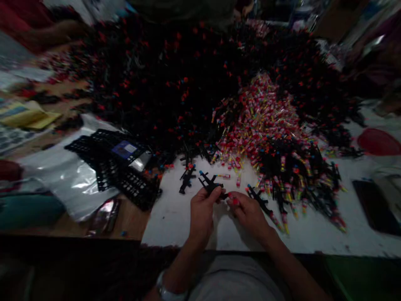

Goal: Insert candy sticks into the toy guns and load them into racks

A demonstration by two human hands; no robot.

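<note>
Black toy piece (210, 185) was gripped in the left hand (202, 211) and lifted just off the white bench (175, 217), probably so that the fingers of both hands could get at it. The right hand (247, 213) was narrowed around a small red bit (234, 201), held close against the piece's near end. The piece lay between the two hands, nearer the left. Behind them spread a heap of black pieces (163, 92) and coloured tubes (263, 121), within easy reach; black trays (125, 179) lay to the left.
</note>
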